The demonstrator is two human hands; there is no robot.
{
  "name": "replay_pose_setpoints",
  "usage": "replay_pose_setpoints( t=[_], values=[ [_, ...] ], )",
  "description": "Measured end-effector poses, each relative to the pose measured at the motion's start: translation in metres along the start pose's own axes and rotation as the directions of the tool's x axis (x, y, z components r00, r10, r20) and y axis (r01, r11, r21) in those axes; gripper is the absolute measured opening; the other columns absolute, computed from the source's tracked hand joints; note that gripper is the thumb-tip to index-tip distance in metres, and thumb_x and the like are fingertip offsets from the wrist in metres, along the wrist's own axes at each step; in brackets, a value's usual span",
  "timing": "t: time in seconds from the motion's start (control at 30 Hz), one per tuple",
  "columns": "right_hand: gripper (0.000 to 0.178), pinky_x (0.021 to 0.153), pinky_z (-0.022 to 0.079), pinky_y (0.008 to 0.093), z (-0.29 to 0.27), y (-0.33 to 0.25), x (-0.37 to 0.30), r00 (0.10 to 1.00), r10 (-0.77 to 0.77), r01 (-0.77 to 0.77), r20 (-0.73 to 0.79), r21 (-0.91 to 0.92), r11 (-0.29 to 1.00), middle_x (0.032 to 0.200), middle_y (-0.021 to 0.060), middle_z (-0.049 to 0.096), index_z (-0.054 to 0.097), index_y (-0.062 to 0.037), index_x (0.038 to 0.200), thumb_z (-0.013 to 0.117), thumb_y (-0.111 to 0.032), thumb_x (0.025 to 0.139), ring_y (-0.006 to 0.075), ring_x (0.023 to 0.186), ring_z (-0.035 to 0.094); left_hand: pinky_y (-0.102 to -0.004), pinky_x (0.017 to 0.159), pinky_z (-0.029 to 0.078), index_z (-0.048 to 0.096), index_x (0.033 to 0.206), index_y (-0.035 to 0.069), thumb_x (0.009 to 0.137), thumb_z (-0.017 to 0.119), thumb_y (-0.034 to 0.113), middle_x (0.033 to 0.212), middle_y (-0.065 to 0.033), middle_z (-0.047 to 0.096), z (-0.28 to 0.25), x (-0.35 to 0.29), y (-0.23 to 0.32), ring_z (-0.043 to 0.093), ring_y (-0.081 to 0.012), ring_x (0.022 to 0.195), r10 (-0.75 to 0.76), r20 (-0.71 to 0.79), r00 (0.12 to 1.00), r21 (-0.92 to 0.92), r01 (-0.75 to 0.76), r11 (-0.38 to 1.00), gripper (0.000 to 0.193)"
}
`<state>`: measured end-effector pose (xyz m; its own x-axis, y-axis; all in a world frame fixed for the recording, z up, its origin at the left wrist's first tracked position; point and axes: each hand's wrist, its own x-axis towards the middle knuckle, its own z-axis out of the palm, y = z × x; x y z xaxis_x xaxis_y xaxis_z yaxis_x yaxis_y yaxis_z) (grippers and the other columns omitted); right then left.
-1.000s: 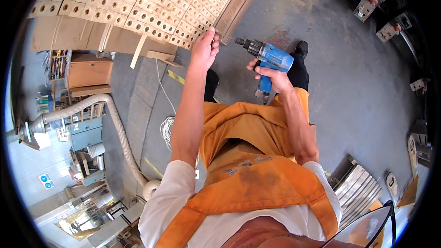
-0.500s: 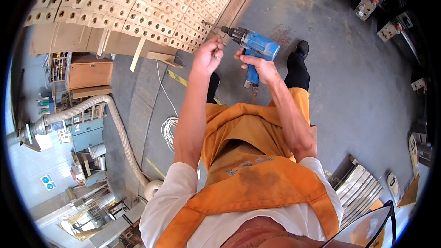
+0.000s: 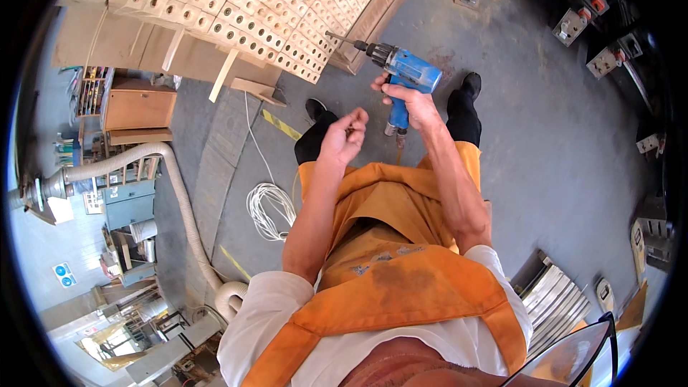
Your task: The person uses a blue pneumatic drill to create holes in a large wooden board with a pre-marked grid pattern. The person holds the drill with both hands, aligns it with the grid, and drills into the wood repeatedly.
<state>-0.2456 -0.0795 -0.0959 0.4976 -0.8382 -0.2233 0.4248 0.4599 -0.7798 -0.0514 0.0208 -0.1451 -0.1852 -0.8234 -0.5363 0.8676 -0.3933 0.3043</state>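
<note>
My right hand [image 3: 414,106] is wrapped round the grip of a blue power driver [image 3: 413,72], held out in front of me. Its long bit [image 3: 341,38] points left, with the tip at the edge of a large stack of pale wooden blocks [image 3: 287,16]. Round holes run in rows across these blocks, and some nearer holes look dark inside. Lower and to the left of the driver, my left hand [image 3: 344,137] is in the air with curled fingers. Something small and dark seems to show between them, too small to name.
A coil of white cable [image 3: 271,211] lies on the floor to the left. Farther left runs a ribbed hose [image 3: 188,222]. A thin wood strip [image 3: 224,76] sticks out from under the stack. Metal bars [image 3: 555,301] lie at the lower right, and machinery [image 3: 573,25] stands at the upper right.
My left hand has drawn back from beside the driver's bit, down toward my body. The driver has shifted slightly right in view, still in my right hand.
</note>
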Motion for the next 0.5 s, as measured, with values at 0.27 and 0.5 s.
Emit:
replay_pose_setpoints(
  t=[0.27,0.5],
  values=[
    [0.028,0.076,0.048,0.0298,-0.016,0.003,-0.021,0.997,-0.051,0.049,-0.059,-0.028,0.998,0.106,0.0063,0.066,0.061,-0.0041,0.11,0.066,-0.007,0.082,0.0209,0.103,0.063,-0.0171,0.039,0.029,0.054,0.1,0.006,0.101,0.043,0.03,0.076,0.0013,0.054,0.038,-0.016,0.017,0.041,-0.0052,0.051,0.079,-0.057,0.995,0.202,-0.066,0.977,0.026],
    [0.029,0.075,0.048,0.0301,-0.003,0.009,-0.037,0.99,-0.025,0.026,-0.139,0.005,1.0,0.105,0.0054,0.066,0.061,-0.0056,0.11,0.065,-0.004,0.082,0.0198,0.101,0.064,-0.0156,0.042,0.032,0.057,0.107,0.007,0.096,0.052,0.022,0.081,0.0012,0.055,0.054,-0.011,0.049,0.045,-0.0057,0.059,0.078,0.045,0.996,0.252,-0.087,0.964,0.019]
  ],
)
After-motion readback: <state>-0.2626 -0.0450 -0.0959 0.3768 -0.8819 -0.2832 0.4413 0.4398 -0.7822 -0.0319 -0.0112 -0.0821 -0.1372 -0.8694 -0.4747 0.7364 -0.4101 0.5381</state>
